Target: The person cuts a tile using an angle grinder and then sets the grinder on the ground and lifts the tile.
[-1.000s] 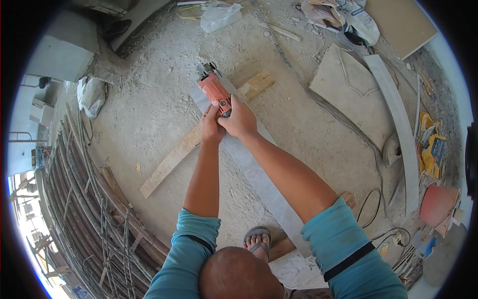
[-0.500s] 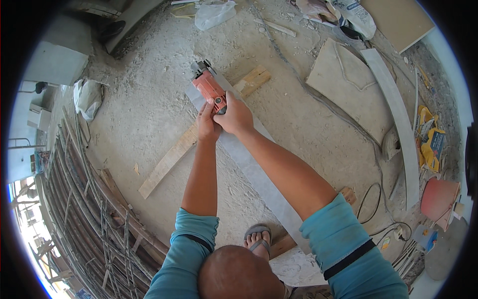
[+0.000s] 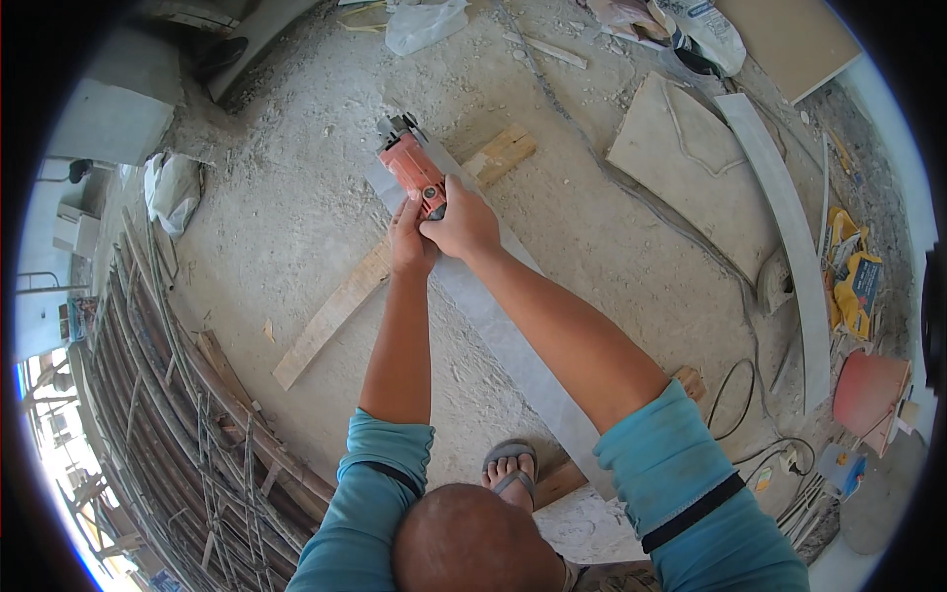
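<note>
A red power tool, which looks like an angle grinder (image 3: 411,166), sits over the far end of a long grey tile strip (image 3: 513,331). Its dark head points away from me. My left hand (image 3: 410,237) is closed around the left side of its rear body. From the right, my right hand (image 3: 464,219) wraps the same rear part. The strip runs from the grinder back toward my right arm and rests across a wooden board (image 3: 330,318) and a second wooden piece (image 3: 503,156). The grinder's contact with the strip is hard to make out.
Stacked metal poles (image 3: 178,395) fill the left side. On the right lie a broad slab (image 3: 681,168), a curved-looking grey strip (image 3: 784,237), a cable (image 3: 631,187), a yellow bag (image 3: 853,286) and a red bucket (image 3: 870,397). A white sack (image 3: 173,194) stands at left.
Both hands and the grinder have hardly moved, perhaps a slight shift away from me. The grip stays the same.
</note>
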Available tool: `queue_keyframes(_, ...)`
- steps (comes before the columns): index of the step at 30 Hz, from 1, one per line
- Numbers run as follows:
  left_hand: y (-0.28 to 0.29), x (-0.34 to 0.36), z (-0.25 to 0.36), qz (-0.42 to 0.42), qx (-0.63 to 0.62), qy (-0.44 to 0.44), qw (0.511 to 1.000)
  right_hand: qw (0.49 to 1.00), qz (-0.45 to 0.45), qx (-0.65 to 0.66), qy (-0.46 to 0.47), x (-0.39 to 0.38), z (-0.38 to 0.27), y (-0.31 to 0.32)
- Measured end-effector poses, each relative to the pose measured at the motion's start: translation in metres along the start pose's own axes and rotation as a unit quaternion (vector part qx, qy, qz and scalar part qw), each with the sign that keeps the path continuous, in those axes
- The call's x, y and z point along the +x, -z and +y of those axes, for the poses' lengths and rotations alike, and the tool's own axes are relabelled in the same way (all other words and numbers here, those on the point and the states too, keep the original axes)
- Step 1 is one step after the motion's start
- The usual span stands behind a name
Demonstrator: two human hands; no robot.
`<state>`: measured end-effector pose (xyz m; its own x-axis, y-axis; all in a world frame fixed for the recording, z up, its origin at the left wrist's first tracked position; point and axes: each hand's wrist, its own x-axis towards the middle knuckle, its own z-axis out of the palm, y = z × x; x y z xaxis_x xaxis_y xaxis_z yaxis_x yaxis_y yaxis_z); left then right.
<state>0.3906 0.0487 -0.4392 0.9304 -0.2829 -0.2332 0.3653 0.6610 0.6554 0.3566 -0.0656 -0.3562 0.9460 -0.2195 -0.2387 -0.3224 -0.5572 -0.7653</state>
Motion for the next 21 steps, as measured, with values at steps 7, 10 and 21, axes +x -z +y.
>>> queue_keyframes(7, 0.008, 0.002, 0.0, -0.005, 0.043, -0.009, 0.999, 1.0, -0.009, -0.009, -0.003, 0.0, -0.004, 0.0)
queue_keyframes(10, 0.006, 0.002, 0.0, -0.008, 0.044, -0.009, 0.999, 1.0, -0.01, -0.006, -0.007, 0.001, -0.003, 0.0)
queue_keyframes(21, 0.001, 0.004, 0.001, 0.001, 0.033, 0.003, 0.999, 0.999, -0.018, -0.034, -0.031, 0.003, -0.01, 0.003)
